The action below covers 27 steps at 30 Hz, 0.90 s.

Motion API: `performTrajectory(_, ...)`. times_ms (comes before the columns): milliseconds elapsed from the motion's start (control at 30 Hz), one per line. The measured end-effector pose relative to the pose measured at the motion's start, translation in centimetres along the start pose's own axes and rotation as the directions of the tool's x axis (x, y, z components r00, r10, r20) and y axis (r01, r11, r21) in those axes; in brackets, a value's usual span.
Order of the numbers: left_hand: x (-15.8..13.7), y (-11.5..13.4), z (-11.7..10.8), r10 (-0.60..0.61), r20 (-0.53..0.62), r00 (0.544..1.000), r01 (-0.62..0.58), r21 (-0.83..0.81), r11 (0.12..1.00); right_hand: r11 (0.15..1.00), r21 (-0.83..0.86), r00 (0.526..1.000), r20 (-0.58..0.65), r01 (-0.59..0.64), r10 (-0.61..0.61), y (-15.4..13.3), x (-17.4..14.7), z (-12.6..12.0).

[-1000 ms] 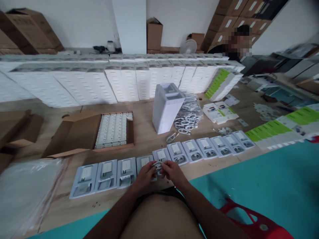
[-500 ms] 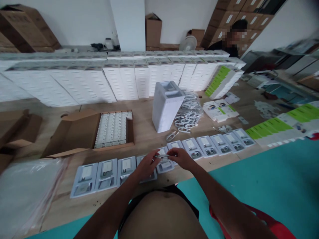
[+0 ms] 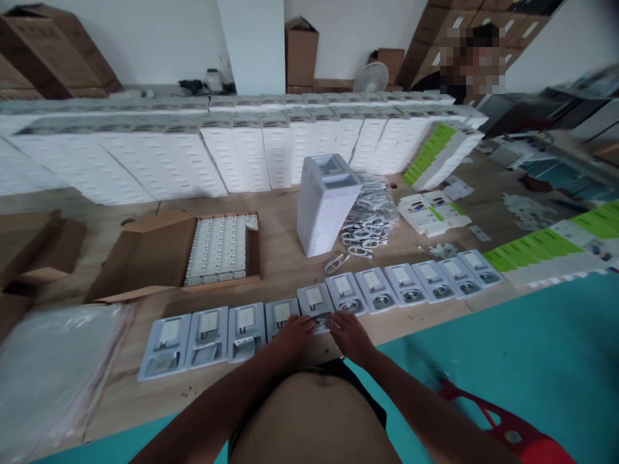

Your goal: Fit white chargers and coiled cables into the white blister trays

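A coiled charging cable [image 3: 321,321] lies in the lower hollow of a grey plastic tray [image 3: 305,293] in front of me. My left hand [image 3: 296,332] is at the cable's left side, its bent fingertips on it. From the right, my right hand [image 3: 351,332] has its fingers curled on the coil's other side. Part of the cable is hidden under the fingers. A white charger [image 3: 314,296] sits in the tray's upper hollow. To the right, several trays [image 3: 374,289] hold a charger and a coiled cable. To the left, trays [image 3: 207,336] hold chargers, with paper in the lower hollow.
Behind the row stand a tall stack of trays [image 3: 322,219], a heap of cables [image 3: 370,216] and an open carton of chargers [image 3: 217,251]. White boxes [image 3: 251,158] form a wall farther back. Plastic bags [image 3: 53,367] lie left. A person [image 3: 445,80] is at the back right.
Both hands have come down towards me with the cable, from above the tray into its lower hollow. The view has shifted slightly, and the person at the back has moved.
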State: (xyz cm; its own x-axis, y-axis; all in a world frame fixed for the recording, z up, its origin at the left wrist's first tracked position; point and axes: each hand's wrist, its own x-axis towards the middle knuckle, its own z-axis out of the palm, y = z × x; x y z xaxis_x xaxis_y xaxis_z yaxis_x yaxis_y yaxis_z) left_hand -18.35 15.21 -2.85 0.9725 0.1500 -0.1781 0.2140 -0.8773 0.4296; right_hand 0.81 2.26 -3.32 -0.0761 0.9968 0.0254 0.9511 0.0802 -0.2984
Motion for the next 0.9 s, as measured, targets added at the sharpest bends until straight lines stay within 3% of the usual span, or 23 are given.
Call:
performTrajectory(167, 0.5, 0.2, 0.0, -0.031, 0.03, 0.999, 0.029, 0.037, 0.999, 0.995, -0.091, 0.997, 0.072, -0.034, 0.041, -1.0, -0.3, -0.1)
performTrajectory(333, 1.3, 0.8, -0.5, -0.077, 0.048, 0.996, 0.078, -0.03, 0.996, 0.997, -0.078, 0.982, 0.181, -0.03, 0.044, -1.2, 2.0, -1.6)
performTrajectory(433, 1.1, 1.4, -0.7, -0.131, 0.029, 0.991, 0.133, -0.099, 0.986, 0.99, -0.055, 0.975, 0.177, -0.127, 0.135, 1.6, 4.6, -3.7)
performTrajectory(500, 0.8, 2.1, -1.0, -0.206, -0.056, 0.977, 0.194, -0.177, 0.965, 0.973, -0.092, 0.967, 0.132, -0.209, 0.22, 5.0, 7.0, -5.4)
performTrajectory(600, 0.5, 4.2, -1.7, -0.35, -0.157, 0.923, 0.276, -0.362, 0.891, 0.96, -0.162, 0.963, 0.104, -0.229, 0.247, 10.8, 11.0, -7.4)
performTrajectory(700, 0.7, 6.9, -2.6, -0.485, -0.163, 0.859, 0.327, -0.552, 0.767, 0.967, -0.201, 0.973, 0.135, -0.157, 0.186, 15.3, 14.5, -7.8)
performTrajectory(833, 1.5, 9.4, -3.3, -0.625, -0.143, 0.767, 0.378, -0.687, 0.621, 0.978, -0.204, 0.969, 0.246, 0.032, 0.02, 18.1, 17.2, -7.2)
performTrajectory(900, 2.1, 9.8, -3.7, -0.707, -0.113, 0.698, 0.41, -0.746, 0.524, 0.972, -0.186, 0.954, 0.288, 0.142, -0.084, 18.6, 17.6, -7.3)
